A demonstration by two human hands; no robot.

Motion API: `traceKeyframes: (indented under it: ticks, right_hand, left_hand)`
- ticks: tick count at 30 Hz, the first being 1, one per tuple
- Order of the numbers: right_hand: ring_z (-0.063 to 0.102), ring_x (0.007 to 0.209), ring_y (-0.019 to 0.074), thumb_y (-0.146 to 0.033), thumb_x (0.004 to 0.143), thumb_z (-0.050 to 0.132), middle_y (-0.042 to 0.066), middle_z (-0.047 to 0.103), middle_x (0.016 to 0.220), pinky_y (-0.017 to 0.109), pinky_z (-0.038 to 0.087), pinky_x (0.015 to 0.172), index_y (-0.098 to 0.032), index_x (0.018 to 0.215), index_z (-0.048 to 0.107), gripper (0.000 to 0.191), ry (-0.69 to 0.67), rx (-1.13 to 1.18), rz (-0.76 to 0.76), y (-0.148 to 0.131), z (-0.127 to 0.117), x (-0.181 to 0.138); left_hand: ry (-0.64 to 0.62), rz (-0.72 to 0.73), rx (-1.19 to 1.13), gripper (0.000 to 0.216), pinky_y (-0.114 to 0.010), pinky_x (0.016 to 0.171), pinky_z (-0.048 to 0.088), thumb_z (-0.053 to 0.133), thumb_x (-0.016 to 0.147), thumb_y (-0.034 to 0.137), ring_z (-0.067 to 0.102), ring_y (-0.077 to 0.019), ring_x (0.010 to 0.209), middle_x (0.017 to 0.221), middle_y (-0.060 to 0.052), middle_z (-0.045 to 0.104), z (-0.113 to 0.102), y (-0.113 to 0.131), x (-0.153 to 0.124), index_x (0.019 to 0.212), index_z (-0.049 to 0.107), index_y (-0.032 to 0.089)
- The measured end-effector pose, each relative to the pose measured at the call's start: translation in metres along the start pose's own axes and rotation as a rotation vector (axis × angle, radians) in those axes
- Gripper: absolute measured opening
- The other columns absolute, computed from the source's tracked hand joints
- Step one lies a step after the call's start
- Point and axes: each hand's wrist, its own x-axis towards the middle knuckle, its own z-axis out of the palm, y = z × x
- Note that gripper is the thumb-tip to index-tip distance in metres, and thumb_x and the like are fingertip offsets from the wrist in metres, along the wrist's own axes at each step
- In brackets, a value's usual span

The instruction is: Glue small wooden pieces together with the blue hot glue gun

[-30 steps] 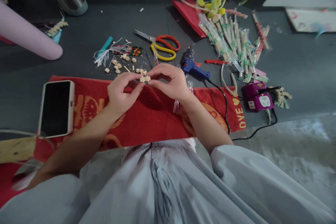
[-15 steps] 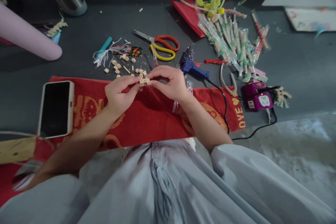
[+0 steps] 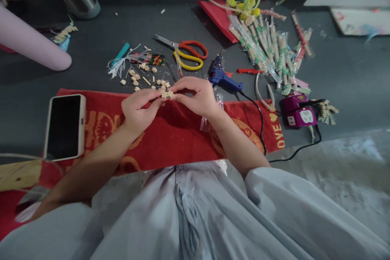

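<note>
Both my hands meet above the far edge of a red cloth [image 3: 170,138]. My left hand [image 3: 138,107] and my right hand [image 3: 196,95] each pinch the same small cluster of pale wooden bits [image 3: 167,94] between fingertips. Just beyond the fingers, several loose pale wooden bits [image 3: 138,76] lie scattered on the dark floor. A blue glue gun [image 3: 222,76] lies right of my right hand, its black cord running past my right forearm.
A phone [image 3: 65,126] lies on the cloth's left end. Scissors with red and yellow handles [image 3: 189,53], white threads [image 3: 124,63], wrapped sticks [image 3: 268,48] and a purple power socket [image 3: 298,114] lie beyond. A pink roll [image 3: 30,42] lies far left.
My hands have drifted slightly left and lower with the wooden cluster still pinched between them. Nothing else has moved.
</note>
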Motion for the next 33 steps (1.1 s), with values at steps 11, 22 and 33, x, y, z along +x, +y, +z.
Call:
traceKeyframes:
  ticks: [11, 22, 33]
  right_hand:
    - [0.067, 0.084, 0.0145, -0.058, 0.094, 0.060, 0.006, 0.075, 0.090, 0.028, 0.054, 0.077, -0.018, 0.092, 0.077, 0.043, -0.029, -0.069, -0.061, 0.0038, -0.0017, 0.0003]
    - [0.067, 0.082, 0.0136, -0.056, 0.097, 0.056, 0.005, 0.075, 0.087, 0.027, 0.053, 0.076, -0.018, 0.091, 0.077, 0.044, -0.004, -0.092, -0.146, 0.0047, -0.0016, 0.0006]
    - [0.066, 0.084, 0.0142, -0.050, 0.093, 0.063, 0.006, 0.075, 0.095, 0.027, 0.053, 0.079, -0.017, 0.098, 0.076, 0.036, -0.038, -0.039, 0.063, 0.0033, -0.0013, 0.0022]
  left_hand:
    - [-0.026, -0.069, 0.011, 0.019, -0.033, 0.076, 0.061, 0.072, 0.086, 0.045, 0.073, -0.0187, 0.077, 0.085, -0.003, 0.078, 0.0011, -0.0020, -0.0013, 0.090, 0.078, 0.027]
    - [-0.012, -0.064, -0.083, 0.015, -0.030, 0.073, 0.060, 0.073, 0.087, 0.040, 0.072, -0.0169, 0.075, 0.083, -0.002, 0.078, 0.0034, 0.0014, 0.0000, 0.091, 0.078, 0.026]
    - [-0.071, -0.394, -0.258, 0.026, -0.025, 0.055, 0.058, 0.075, 0.083, 0.047, 0.069, -0.0127, 0.059, 0.081, -0.002, 0.077, 0.0077, 0.0046, 0.0034, 0.093, 0.076, 0.023]
